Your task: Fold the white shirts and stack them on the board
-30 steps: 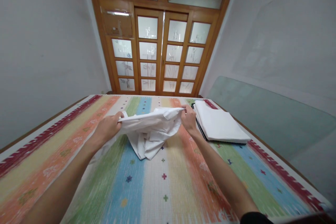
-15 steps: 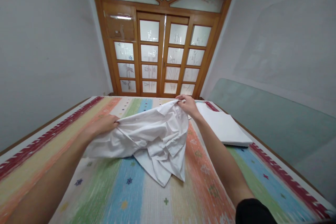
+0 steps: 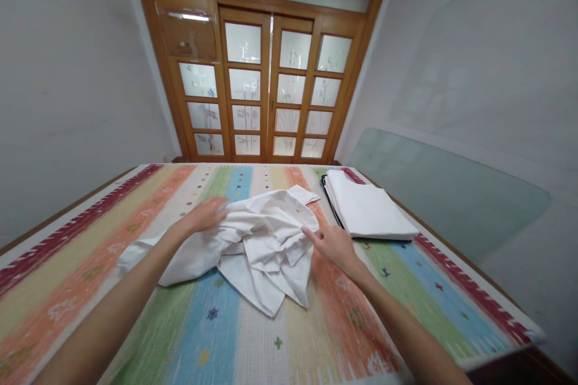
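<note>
A crumpled white garment (image 3: 266, 222), which looks like a shirt, lies in loose folds on the striped cloth. Resting at its upper left edge is my left hand (image 3: 208, 214), palm down, with the fingers stretched out over the fabric. My right hand (image 3: 335, 246) is at the garment's right edge. Its index finger reaches out and touches the fabric, while the other fingers are partly hidden beneath the hand. A sleeve-like length of the garment trails left under my left forearm, and some corners spread toward me.
A neat stack of folded cloth (image 3: 379, 207), white on top with dark edges below, lies at the right. A multicoloured striped cloth (image 3: 280, 361) covers the surface. Beyond stand wooden glass-paned doors (image 3: 266, 84). A pale green panel (image 3: 442, 192) lines the right wall.
Both hands have let go of the raised garment edge, and the fabric has dropped onto the striped cloth. My right hand has come down and nearer; the left has shifted slightly right.
</note>
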Tool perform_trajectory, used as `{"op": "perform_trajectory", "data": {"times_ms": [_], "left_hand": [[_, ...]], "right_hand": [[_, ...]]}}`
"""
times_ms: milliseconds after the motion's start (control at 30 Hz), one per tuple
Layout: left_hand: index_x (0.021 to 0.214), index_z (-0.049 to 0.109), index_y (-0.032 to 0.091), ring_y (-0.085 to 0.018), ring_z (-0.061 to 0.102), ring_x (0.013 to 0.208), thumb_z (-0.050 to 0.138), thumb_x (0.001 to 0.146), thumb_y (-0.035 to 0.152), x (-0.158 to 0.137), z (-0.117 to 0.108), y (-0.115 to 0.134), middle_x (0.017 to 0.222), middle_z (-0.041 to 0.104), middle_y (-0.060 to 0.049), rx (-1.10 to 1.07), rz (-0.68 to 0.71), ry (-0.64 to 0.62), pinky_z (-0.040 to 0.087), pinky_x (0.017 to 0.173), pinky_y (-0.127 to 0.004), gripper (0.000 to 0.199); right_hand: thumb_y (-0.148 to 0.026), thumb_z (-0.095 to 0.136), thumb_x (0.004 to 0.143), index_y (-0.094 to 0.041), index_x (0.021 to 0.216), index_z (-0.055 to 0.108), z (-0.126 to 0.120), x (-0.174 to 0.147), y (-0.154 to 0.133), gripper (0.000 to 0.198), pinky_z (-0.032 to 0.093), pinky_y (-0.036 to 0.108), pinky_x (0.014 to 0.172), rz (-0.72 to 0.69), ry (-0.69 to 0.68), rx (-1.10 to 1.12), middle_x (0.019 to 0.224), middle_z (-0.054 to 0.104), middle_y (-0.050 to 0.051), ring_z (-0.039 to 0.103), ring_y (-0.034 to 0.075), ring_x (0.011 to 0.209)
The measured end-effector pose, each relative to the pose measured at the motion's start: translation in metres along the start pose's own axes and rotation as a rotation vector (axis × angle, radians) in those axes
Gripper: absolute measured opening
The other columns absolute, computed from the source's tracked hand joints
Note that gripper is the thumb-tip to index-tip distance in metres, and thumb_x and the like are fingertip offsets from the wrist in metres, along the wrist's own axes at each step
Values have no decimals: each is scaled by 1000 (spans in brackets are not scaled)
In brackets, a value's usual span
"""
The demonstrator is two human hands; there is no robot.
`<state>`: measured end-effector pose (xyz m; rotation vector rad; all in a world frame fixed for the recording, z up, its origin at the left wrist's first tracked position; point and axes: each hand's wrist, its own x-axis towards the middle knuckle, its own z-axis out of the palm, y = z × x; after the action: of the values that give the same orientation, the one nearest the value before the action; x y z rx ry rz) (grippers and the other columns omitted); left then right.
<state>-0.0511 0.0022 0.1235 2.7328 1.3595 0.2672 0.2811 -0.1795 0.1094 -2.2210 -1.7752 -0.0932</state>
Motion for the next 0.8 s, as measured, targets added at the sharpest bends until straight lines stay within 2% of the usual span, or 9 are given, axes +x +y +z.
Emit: {"op": "perform_trajectory", "data": {"times_ms": [67, 133, 233, 300, 367, 433, 500, 700, 800], "left_hand": [[120, 59, 15, -27, 56, 119, 41, 84, 48, 10, 6, 10, 129, 61, -15, -122, 46, -10, 39, 102, -36, 52], [103, 64, 18, -26, 62, 104, 39, 84, 52, 17, 12, 18, 112, 69, -12, -221, 65, -32, 45, 93, -34, 47], [79, 60, 20, -23, 62, 82, 34, 85, 49, 22, 17, 20, 84, 70, -7, -295, -2, -2, 48, 79, -32, 39], [75, 55, 20, -20, 59, 76, 33, 84, 46, 22, 17, 14, 77, 66, -4, -347, -83, 90, 47, 76, -31, 35], [76, 54, 19, -19, 57, 76, 33, 83, 45, 19, 12, 4, 76, 64, -3, -425, -168, 204, 46, 74, -29, 34], [78, 55, 18, -19, 57, 78, 36, 81, 48, 14, 3, -7, 77, 63, -3, -503, -244, 298, 46, 73, -28, 36], [80, 58, 17, -19, 57, 78, 42, 77, 55, 5, -7, -15, 77, 64, -3, -593, -285, 327, 46, 69, -27, 41], [86, 66, 14, -19, 61, 66, 67, 61, 63, -26, -49, -16, 73, 68, -5, -1023, -287, 152, 47, 57, -26, 55], [84, 69, 14, -19, 62, 60, 75, 56, 54, -37, -84, -22, 70, 70, -6, -1108, -352, 112, 47, 51, -26, 49]], "right_hand": [[-67, 40, 87, -21, 51, 57, 8, -15, 2, 61, 39, 29, 55, -26, -140, 35, 59, 63, 9, 63, 23, 61], [-65, 46, 86, -22, 64, 64, 22, -28, 2, 51, 42, 31, 58, -74, -209, 136, 67, 67, 9, 64, 24, 66], [-48, 48, 86, -26, 85, 65, 46, -36, 6, 28, 46, 35, 65, -126, -184, 325, 83, 70, 8, 65, 26, 75], [-42, 44, 86, -27, 80, 61, 56, -33, 14, 23, 47, 37, 66, -99, -144, 459, 82, 69, 8, 63, 26, 75], [-44, 42, 85, -27, 71, 54, 57, -22, 24, 25, 47, 37, 64, -36, -72, 598, 74, 66, 6, 61, 26, 71], [-50, 42, 83, -25, 70, 49, 48, -7, 34, 29, 47, 34, 62, 44, 46, 721, 70, 62, 5, 59, 24, 69], [-55, 43, 81, -24, 74, 50, 35, 9, 41, 33, 45, 31, 59, 114, 175, 813, 69, 60, 3, 56, 22, 66], [-46, 47, 83, -21, 87, 55, -20, 39, 34, 26, 42, 27, 61, 83, 588, 851, 75, 60, 2, 54, 18, 66], [-49, 49, 85, -19, 91, 58, -64, 52, 33, 31, 39, 25, 53, 23, 652, 855, 69, 60, 1, 51, 16, 57]]}}
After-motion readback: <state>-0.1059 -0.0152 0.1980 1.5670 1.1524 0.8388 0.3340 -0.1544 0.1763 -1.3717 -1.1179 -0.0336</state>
